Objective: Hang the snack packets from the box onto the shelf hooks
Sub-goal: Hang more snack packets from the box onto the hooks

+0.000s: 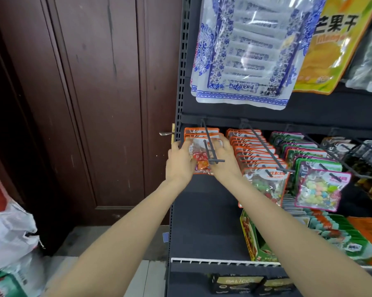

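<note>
Orange snack packet (199,159) being threaded onto leftmost hook (209,146).
Gripped at its edges by left hand (179,162) and right hand (224,160); few packets hung there, neighbouring hooks full; box unseen.

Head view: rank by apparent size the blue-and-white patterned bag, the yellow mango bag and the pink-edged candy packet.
1. Blue-and-white patterned bag, largest.
2. Yellow mango bag, partly cropped and overlapped, so unsure.
3. Pink-edged candy packet, smallest.
</note>
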